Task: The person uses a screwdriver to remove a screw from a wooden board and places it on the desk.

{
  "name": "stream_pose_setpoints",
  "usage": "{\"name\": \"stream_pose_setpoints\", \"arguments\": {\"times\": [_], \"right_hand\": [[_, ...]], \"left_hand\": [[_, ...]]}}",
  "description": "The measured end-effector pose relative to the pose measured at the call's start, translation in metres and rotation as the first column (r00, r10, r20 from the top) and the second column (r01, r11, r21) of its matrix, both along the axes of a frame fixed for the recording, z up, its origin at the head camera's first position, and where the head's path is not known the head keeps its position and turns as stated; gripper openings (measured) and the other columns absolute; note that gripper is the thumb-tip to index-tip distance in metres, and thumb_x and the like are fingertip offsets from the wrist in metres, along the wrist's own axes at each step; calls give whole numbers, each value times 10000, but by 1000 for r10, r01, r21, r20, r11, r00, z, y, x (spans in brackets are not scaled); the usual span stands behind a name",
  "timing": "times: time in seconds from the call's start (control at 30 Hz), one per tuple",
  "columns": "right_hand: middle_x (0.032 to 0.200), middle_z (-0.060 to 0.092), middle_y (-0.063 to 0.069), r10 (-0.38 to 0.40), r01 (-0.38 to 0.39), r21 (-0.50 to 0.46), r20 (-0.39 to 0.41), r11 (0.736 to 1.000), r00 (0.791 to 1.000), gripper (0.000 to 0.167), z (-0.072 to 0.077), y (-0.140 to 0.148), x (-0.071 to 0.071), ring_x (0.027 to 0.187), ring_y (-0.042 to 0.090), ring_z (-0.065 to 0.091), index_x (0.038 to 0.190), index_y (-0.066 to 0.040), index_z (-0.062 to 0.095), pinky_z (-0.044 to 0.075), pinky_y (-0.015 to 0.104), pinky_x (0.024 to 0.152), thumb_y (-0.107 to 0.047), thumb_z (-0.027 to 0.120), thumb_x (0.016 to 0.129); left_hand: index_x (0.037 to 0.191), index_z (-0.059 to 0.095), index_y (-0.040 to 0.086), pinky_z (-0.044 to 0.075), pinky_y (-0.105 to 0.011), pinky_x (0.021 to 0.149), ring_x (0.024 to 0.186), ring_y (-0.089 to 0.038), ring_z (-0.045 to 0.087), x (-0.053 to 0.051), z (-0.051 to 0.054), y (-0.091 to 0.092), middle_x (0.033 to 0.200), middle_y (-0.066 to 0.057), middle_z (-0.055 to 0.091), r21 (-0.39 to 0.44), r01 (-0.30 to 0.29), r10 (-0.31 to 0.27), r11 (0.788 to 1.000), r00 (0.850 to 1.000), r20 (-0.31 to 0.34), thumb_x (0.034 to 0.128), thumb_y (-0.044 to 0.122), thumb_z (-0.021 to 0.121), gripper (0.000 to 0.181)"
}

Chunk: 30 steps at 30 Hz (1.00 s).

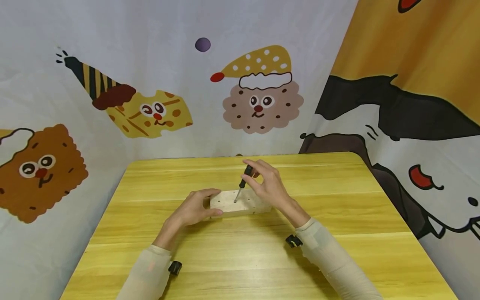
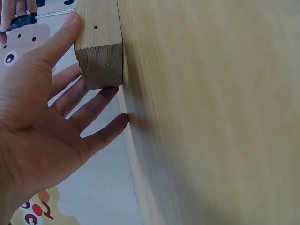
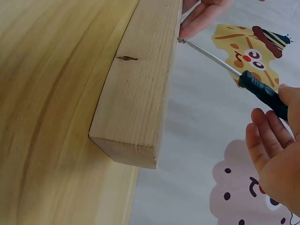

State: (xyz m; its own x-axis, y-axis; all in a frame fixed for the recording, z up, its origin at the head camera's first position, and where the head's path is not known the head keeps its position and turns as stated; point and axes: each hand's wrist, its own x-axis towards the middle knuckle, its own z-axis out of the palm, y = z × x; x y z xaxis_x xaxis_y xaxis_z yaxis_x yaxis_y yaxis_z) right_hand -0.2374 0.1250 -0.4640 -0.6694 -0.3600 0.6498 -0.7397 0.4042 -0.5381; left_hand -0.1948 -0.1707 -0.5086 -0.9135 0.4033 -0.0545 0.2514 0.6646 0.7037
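One screw [image 3: 182, 40] is probably being turned: the left hand [image 1: 194, 207], spread wide, grips the wooden block [image 1: 243, 205]; the right hand [image 1: 269, 186] narrowly pinches the screwdriver [image 1: 242, 183] (next calls for a steady twist, likely). The block lies midway between the tabletop's [image 1: 232, 254] side edges, long axis roughly following the far edge; the screwdriver points down, slanting leftward

Wooden block [image 1: 244, 204] on yellow table [image 1: 232, 254]

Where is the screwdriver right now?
In the head view, the screwdriver slants down from the right hand to a small screw on top of the wooden block, right of the left hand.
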Motion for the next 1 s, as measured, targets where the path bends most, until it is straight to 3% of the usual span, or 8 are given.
{"name": "stream_pose_setpoints", "arguments": {"times": [0.17, 0.5, 0.77, 1.0], "right_hand": [[1025, 790, 127, 2, -3, -4, -32, 1000, 999, 456, 4, 0, 0, 852, 233, 768, 1420, -3, 755, 686, 396, 759, -49, 876, 983], [1030, 771, 118, 79, -78, 14, -41, 997, 996, 456, 7, -3, 2, 868, 228, 767, 1451, -9, 737, 693, 405, 777, -1, 830, 1004], [1016, 747, 108, 43, -40, 42, -66, 998, 997, 445, 8, -4, 1, 878, 219, 730, 1416, -21, 771, 664, 367, 783, -76, 879, 988], [953, 757, 107, 43, -38, 43, -98, 998, 994, 434, 10, -6, 1, 834, 225, 748, 1378, -8, 785, 675, 380, 734, -35, 894, 959]], "left_hand": [[1614, 619, 91, 496, -610, 1298, 1567, -394, 586, -1, 2, 1, 1662, -147, 632, 7, 5, -5, 1000, 1000, 1, 974, 406, 909, 770], [1615, 613, 68, 506, -606, 1290, 1559, -392, 594, 0, 3, 2, 1653, -157, 638, 3, 17, -17, 1000, 1000, -8, 981, 400, 904, 773], [1610, 618, 71, 503, -612, 1290, 1557, -397, 595, 0, 3, 1, 1652, -158, 640, 5, 15, -15, 1000, 1000, -15, 978, 397, 908, 768], [1616, 612, 74, 493, -616, 1298, 1565, -404, 584, 0, 1, 0, 1660, -159, 631, 4, 19, -18, 1000, 1000, -14, 983, 401, 902, 770]]}}
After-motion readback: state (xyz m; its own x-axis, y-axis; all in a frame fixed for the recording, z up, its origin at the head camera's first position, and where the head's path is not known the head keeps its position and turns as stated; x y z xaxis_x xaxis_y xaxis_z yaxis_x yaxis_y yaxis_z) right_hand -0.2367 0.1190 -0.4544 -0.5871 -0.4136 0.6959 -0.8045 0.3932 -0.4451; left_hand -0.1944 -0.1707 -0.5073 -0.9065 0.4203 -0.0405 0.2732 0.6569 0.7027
